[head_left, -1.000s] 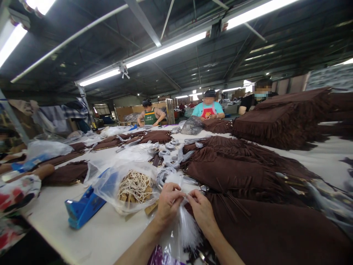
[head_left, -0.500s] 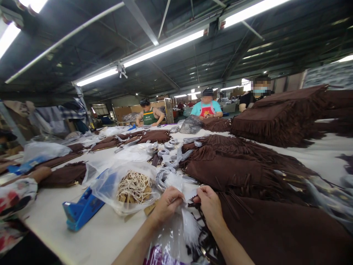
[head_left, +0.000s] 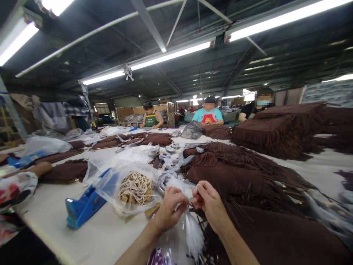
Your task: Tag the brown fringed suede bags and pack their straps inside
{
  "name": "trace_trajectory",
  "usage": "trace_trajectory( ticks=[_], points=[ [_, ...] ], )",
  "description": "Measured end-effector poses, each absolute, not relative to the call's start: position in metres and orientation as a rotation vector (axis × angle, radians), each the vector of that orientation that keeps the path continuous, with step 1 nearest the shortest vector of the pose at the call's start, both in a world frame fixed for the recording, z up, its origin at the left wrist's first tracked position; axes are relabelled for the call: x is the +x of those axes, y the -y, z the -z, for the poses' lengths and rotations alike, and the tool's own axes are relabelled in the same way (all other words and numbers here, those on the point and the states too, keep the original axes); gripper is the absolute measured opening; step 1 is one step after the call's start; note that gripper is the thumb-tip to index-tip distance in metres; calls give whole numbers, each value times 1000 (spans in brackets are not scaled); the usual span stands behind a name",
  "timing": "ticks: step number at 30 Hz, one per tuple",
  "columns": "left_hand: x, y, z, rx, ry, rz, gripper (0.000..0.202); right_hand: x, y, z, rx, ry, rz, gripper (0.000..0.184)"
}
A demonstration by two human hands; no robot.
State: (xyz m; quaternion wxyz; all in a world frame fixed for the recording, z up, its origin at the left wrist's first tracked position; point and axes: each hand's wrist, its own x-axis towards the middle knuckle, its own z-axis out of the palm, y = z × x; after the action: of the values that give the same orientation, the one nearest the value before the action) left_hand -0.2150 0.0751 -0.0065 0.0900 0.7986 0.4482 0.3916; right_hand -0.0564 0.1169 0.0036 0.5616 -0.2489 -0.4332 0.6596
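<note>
White strand bundle (head_left: pixel 195 237) is at lower centre of frame: upper end shows just above the left hand (head_left: pixel 173 207), loose ends fan out below it, between the two forearms. Left hand pinches it around the middle, thumb against fingers. Right hand (head_left: pixel 207 201) is just beside, a little right of the bundle, fingertips pressed together; can't tell if they grip anything. Clear plastic with purple parts (head_left: pixel 160 257) sits under the left wrist, bottom centre. Dark brown fringed pieces (head_left: pixel 278 230) fill lower right, next to the right forearm. Left of the left hand: translucent bag (head_left: pixel 106 189) with cream cords (head_left: pixel 135 187) inside, then blue dispenser (head_left: pixel 85 202), lower left, on the white table (head_left: pixel 102 235). Grey wrapped coils (head_left: pixel 164 178) lie just beyond the left hand. Floral sleeve (head_left: pixel 18 187) at left edge.
</note>
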Motion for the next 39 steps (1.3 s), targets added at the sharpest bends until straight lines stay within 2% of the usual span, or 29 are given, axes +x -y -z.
trace_trajectory(
  ticks=[4,7,13,16,23,26,32,34,39],
  points=[
    [-214,-68,-5,2482,-1258,-1046,36,-56,-119,-17,-563,999,-1510,50],
    [-213,-66,-10,2564,-1262,-1021,43,-54,-122,-32,-548,1004,-1461,49],
    [-207,-74,-6,2689,-1327,-1160,31,-49,-118,-60,-534,1026,-1379,51],
    [-208,-79,-23,2687,-1319,-1158,22,-44,-116,-73,-551,1024,-1357,52],
    [-217,-78,-107,1760,-1033,-1562,21,-2,-100,-108,-627,1035,-1335,61],
    [-215,-73,-92,1508,-999,-1557,30,19,-84,-100,-670,1106,-1355,54],
    [-201,-67,0,1424,-1153,-1470,25,49,-64,-41,-822,1187,-1330,50],
    [-201,-72,5,1418,-1185,-1467,23,57,-61,-27,-874,1229,-1311,49],
    [-209,-84,-18,1509,-1172,-1523,17,73,-56,-19,-907,1274,-1253,46]
  ],
)
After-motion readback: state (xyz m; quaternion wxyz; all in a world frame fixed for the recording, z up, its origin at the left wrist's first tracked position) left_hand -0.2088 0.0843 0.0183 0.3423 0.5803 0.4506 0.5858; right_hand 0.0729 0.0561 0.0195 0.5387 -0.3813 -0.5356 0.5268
